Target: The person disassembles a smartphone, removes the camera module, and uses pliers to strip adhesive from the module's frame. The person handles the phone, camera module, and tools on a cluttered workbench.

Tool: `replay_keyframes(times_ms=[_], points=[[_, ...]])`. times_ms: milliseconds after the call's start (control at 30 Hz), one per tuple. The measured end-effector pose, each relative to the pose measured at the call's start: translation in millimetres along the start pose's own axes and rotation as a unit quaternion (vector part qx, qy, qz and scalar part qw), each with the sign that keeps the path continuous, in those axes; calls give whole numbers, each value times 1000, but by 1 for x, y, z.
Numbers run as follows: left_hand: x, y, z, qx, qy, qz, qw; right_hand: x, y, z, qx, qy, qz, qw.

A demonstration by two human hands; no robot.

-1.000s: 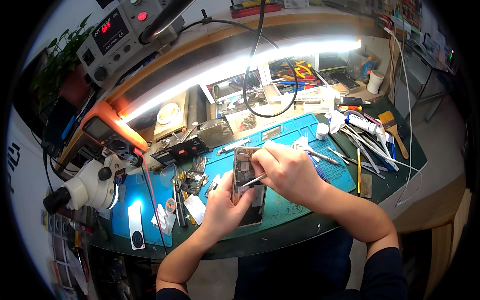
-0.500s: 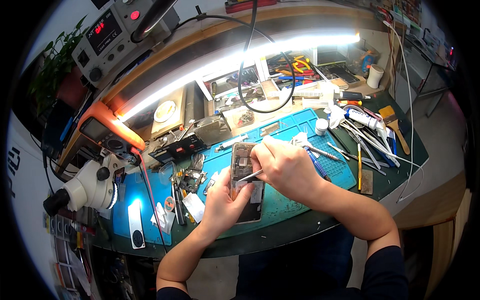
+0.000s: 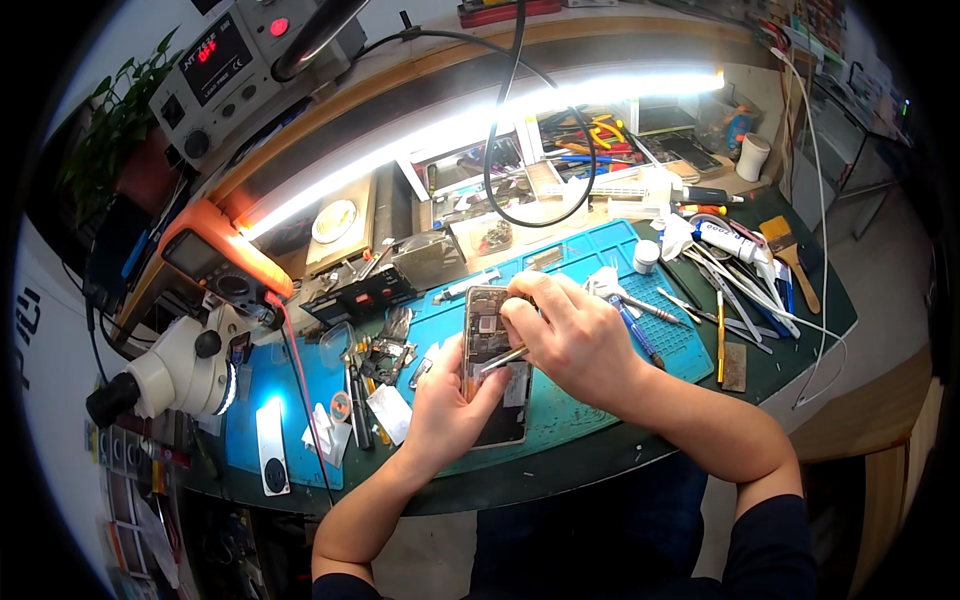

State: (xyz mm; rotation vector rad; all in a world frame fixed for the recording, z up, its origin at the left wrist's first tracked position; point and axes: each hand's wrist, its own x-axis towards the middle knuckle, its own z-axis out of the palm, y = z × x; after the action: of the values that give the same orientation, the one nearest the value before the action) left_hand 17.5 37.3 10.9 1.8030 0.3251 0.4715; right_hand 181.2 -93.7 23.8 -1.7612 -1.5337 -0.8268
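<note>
An opened smartphone [image 3: 510, 400] with bare inner parts is held tilted over the blue work mat [image 3: 570, 408]. My left hand [image 3: 440, 405] is closed around its left edge, thumb lying across the lower half. From the right, my right hand [image 3: 575, 335] reaches over the phone's upper right side. Between its fingers is a slim metal tool [image 3: 503, 358], its tip over the phone's middle beside my left thumb. Whether the tool is tweezers or a pry blade I cannot tell. My right fingers hide part of the phone's upper edge.
An orange multimeter [image 3: 225, 262] and a white microscope [image 3: 165, 368] stand at the left. Small phone parts [image 3: 385, 355] lie left of my hands. On the right are a white jar [image 3: 645, 256], a wooden brush [image 3: 790, 255] and several tools. A black cable [image 3: 487, 150] hangs ahead.
My right hand has turned and its fingers have opened out slightly, showing more of the phone's upper part. The tool sits a little steeper. My left hand keeps its hold.
</note>
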Motion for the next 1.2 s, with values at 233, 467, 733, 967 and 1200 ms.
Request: replay_keyframes(times_ms=[233, 467, 733, 967, 1200], points=[[0, 0, -3, 19, -7, 4, 1000, 1, 4, 1, -46, 1, -43, 998], [-1, 4, -6, -1, -32, -42, 999, 3, 6, -1, -40, -2, -43, 998], [0, -2, -7, -21, -47, -32, 998, 4, 8, -7, -29, -2, -30, 999], [2, 2, -4, -55, -61, -39, 996, 14, 24, -13, 143, 59, 81, 985], [7, 9, -27, 24, -252, -144, 957, 7, 46, -19, 741, -142, 383, 533]])
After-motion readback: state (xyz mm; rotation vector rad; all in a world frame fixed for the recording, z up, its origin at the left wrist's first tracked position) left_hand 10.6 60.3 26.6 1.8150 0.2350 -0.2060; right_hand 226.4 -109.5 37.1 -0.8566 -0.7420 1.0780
